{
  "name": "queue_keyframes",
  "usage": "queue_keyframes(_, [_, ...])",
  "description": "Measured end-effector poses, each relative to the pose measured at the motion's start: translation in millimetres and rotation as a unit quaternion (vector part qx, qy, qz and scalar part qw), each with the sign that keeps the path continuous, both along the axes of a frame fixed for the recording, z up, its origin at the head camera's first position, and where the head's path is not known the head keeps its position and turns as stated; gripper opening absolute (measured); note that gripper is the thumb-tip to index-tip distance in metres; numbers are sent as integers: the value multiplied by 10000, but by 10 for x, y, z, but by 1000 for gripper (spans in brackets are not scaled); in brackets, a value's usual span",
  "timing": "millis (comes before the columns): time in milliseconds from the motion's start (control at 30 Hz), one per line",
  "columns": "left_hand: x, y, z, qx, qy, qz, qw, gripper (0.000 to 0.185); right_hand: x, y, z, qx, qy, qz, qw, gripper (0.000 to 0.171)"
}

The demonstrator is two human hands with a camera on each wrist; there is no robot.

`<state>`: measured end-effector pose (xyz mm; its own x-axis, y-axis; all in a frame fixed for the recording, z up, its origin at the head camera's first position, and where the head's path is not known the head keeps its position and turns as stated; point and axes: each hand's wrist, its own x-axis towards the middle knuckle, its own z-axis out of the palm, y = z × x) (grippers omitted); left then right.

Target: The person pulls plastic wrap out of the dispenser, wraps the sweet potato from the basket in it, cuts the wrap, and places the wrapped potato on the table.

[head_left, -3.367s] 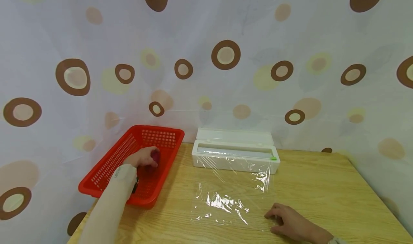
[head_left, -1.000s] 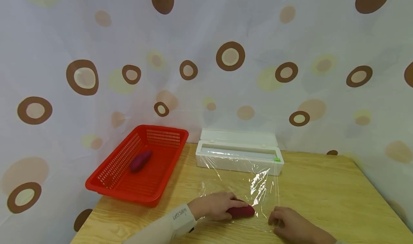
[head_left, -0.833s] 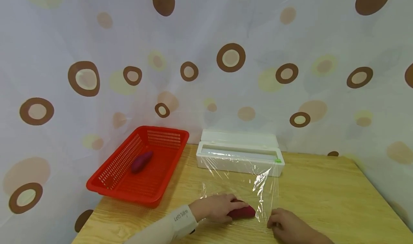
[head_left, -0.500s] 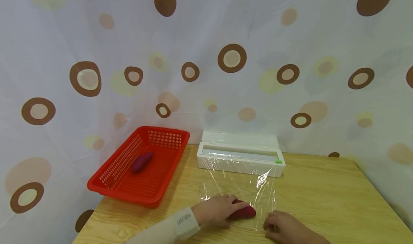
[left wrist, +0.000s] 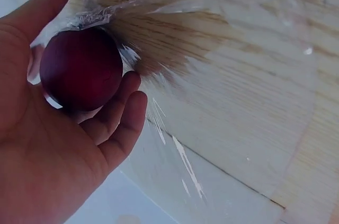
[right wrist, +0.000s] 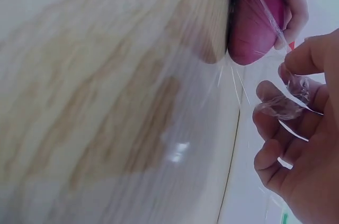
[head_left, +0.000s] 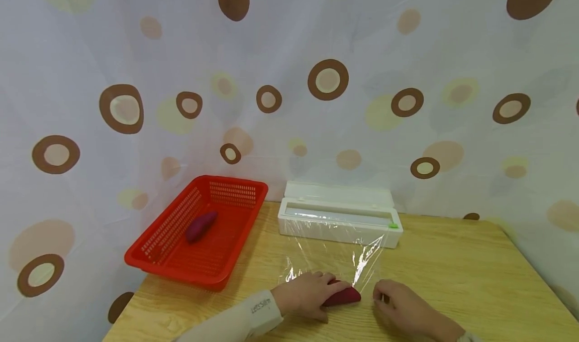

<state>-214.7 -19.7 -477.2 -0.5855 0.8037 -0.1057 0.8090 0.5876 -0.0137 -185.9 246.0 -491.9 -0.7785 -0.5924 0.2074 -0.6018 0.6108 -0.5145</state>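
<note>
My left hand [head_left: 305, 294] grips a dark purple sweet potato [head_left: 344, 296] lying on the near part of a clear sheet of cling film [head_left: 362, 264]. In the left wrist view the rounded end of the sweet potato [left wrist: 82, 70] points at the camera, with thumb and fingers curved round its sides and film crumpled beside it. Just to the right, my right hand [head_left: 402, 304] pinches the film's near right corner. The right wrist view shows the bunched film [right wrist: 280, 107] between thumb and fingers, with taut creases running to the sweet potato [right wrist: 254, 20].
The film comes out of a white dispenser box [head_left: 339, 235] with its lid raised and a green slider [head_left: 393, 226] at its right end. At the left stands a red plastic basket [head_left: 230, 226] holding another purple sweet potato [head_left: 201, 226]. A patterned curtain [head_left: 289, 81] hangs behind the wooden table [head_left: 452, 261].
My left hand has carried one sweet potato from the basket onto the film. My right hand has drawn the film's right corner slightly inward, and the film's right side has creased and narrowed.
</note>
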Motion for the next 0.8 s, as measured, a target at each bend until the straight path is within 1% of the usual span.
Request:
queue_keyframes(100, [2, 24, -20, 53, 286, -28, 9996, 83, -26, -21, 10, -174, -112, -183, 9996, 18])
queue_keyframes(200, [14, 40, -26, 80, 483, 16, 9988, 76, -48, -49, 28, -250, -182, -368, 9988, 17])
queue_keyframes(300, [8, 38, -32, 84, 434, 72, 9990, 72, -84, -64, 38, -265, -207, -501, 9982, 17])
queue_keyframes(433, [-20, 24, -32, 126, 287, 71, 9995, 71, -141, -80, 40, -261, -20, -679, 9973, 18])
queue_keyframes(567, [-60, 19, -11, 200, 430, -14, 9989, 65, -196, -114, 34, -214, 131, -1062, 9940, 18])
queue_keyframes(633, [-87, 17, 8, 267, 441, -81, 9986, 64, -219, -139, 32, -146, 190, -1294, 9913, 17])
queue_keyframes(667, [-100, 15, 17, 311, 383, -101, 9987, 64, -230, -152, 31, -113, 243, -1398, 9898, 17])
queue_keyframes(733, [-126, 6, 31, 422, 150, -88, 9990, 65, -255, -181, 28, -23, 371, -1570, 9869, 18])
queue_keyframes(800, [-155, -7, 41, 626, -253, 18, 9977, 67, -275, -205, 22, 41, 539, -1665, 9846, 19])
